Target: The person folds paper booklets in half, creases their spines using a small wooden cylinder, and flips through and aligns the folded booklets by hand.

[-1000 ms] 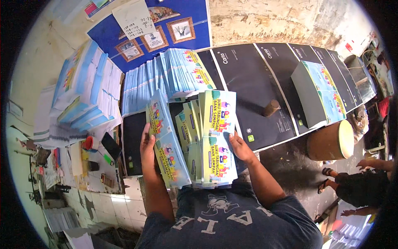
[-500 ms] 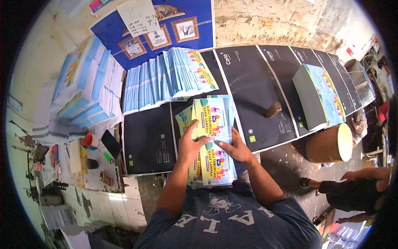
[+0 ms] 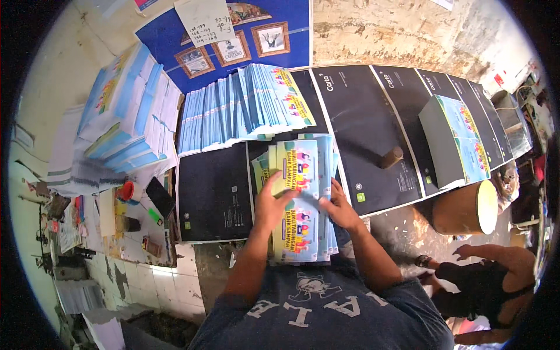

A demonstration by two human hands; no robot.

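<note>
In front of my body is a small stack of printed blue-and-yellow sheets [image 3: 298,227], each bearing two cover designs one above the other. My left hand [image 3: 270,204] grips the stack's left edge, with the thumb lying across the top sheet. Opposite it, my right hand [image 3: 341,209] holds the right edge, its thumb on top near the middle. The fingers beneath the sheets are partly hidden. More sheets stick out unevenly under the stack at its far left and right edges. Beyond my hands lies a long fanned row of blue booklets [image 3: 233,111] on the black-covered table [image 3: 210,198].
A tall pile of sheets [image 3: 119,111] stands at the left, above a side table with a phone [image 3: 160,196] and a red cup [image 3: 127,191]. To the right are a short wooden cylinder [image 3: 391,157], a neat printed block [image 3: 452,140], a brown drum [image 3: 466,207] and another person [image 3: 490,280].
The top sheet lies differently, and its lower cover now shows more fully between my hands. My hands stay at the stack's sides. The person at right has shifted lower in view.
</note>
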